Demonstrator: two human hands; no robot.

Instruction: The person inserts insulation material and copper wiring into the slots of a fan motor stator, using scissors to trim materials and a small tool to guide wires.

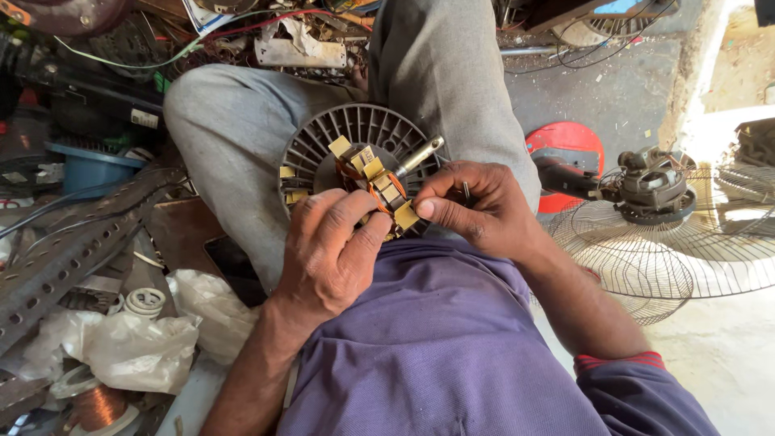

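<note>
The fan motor [355, 157], a round grey ribbed housing with a steel shaft [420, 156] sticking out and copper windings [375, 187] wrapped in yellowish paper slips, rests on the person's lap between the knees, not on any desk. The left hand [327, 254] cups its near rim, fingers curled over the windings, holding the motor steady. The right hand [472, 206] is pinched narrow, thumb and fingertips closed on one paper slip at the coil's near right side; a thin dark pin-like piece shows between its fingers, too small to identify.

Judging by the metal core and copper, the motor looks fairly heavy and stiff, so the ribbed rim or the shaft seems the safe place to take hold. The fine wire and paper slips look fragile and likely to tear or snap if tugged.

To the right on the floor lie a wire fan guard [646, 258] with a second motor [650, 190] and a red disc [569, 145]. To the left sit crumpled plastic bags [137, 347], a copper wire spool [97, 408] and a blue tub [89, 169].
</note>
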